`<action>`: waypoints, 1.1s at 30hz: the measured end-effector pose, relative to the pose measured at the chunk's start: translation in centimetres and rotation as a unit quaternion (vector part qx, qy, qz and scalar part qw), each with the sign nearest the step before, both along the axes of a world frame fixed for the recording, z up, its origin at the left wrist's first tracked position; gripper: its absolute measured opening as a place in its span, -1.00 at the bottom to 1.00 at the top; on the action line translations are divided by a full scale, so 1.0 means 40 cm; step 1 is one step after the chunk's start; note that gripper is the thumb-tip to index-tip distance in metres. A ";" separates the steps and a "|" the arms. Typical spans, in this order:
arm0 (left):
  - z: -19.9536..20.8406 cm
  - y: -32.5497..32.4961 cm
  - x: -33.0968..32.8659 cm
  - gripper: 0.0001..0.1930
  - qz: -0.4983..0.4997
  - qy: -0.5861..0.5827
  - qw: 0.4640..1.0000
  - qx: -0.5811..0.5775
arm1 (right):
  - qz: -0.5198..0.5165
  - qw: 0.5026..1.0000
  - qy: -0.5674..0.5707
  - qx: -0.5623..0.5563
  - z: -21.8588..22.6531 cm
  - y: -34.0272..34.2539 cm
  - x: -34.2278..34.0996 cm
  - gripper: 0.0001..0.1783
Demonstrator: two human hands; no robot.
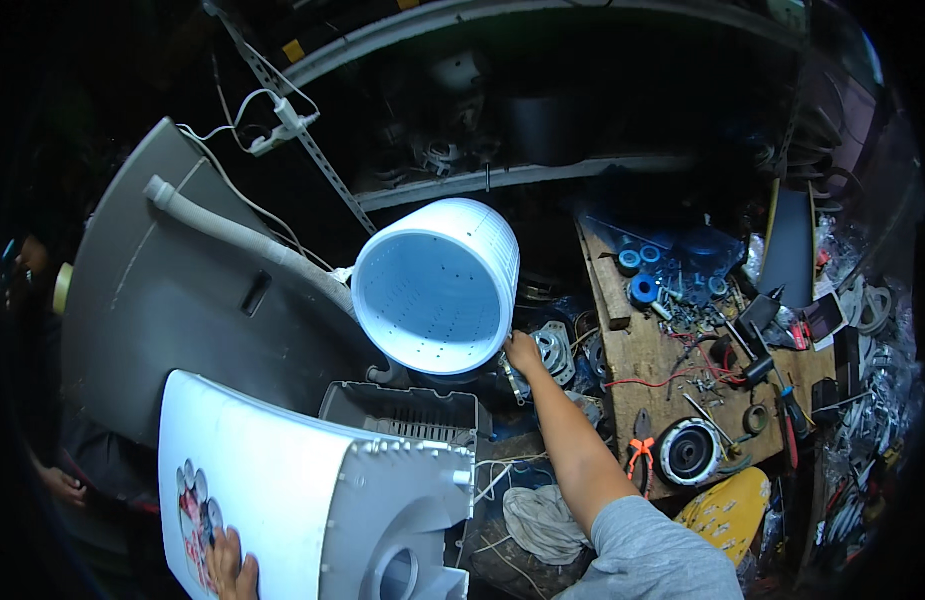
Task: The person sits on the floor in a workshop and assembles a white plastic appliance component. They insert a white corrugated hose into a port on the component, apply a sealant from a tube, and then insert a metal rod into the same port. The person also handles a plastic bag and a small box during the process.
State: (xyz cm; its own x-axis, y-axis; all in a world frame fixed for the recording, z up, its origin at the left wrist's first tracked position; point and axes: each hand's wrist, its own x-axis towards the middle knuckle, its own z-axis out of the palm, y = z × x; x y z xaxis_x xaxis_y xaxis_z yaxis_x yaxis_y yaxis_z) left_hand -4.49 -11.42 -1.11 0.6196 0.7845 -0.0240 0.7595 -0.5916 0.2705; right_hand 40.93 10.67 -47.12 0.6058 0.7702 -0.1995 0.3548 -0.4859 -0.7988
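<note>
My left hand (231,567) lies with fingers stretched out on the white panel of a washing machine body (263,480), over a printed floral picture. Its grey plastic end has a round opening. My right arm reaches forward, and my right hand (523,353) is closed beside the lower right rim of a light blue perforated spin tub (438,290). The tub lies tilted with its mouth toward me. A metal bracket (516,382) shows just below the right hand. Whether those fingers grip the bracket or the tub's rim, I cannot make out.
At left leans a large grey panel (223,310) with a ribbed drain hose (233,232). A wooden bench (633,375) on the right carries orange-handled pliers (641,450), a round black-and-white part (690,451), wires and screws. A grey slotted tray (403,410) and a cloth bundle (546,522) lie between.
</note>
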 end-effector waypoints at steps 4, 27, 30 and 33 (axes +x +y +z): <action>0.001 -0.021 -0.002 -0.14 -0.012 0.000 0.999 0.041 | -0.009 1.000 0.003 0.023 0.111 -0.101 -0.038 -0.50; 0.071 -0.113 0.076 -0.26 0.112 0.111 0.984 0.084 | 0.047 0.946 -0.228 0.227 0.925 -0.935 -0.139 -0.64; 0.107 -0.250 0.117 -0.26 0.045 0.138 0.958 0.246 | 0.121 0.957 -0.121 0.234 0.972 -1.065 -0.134 -0.66; 0.055 -0.397 0.224 -0.23 -0.106 -0.055 0.971 0.208 | 0.164 0.957 -0.034 0.238 0.944 -1.163 -0.140 -0.66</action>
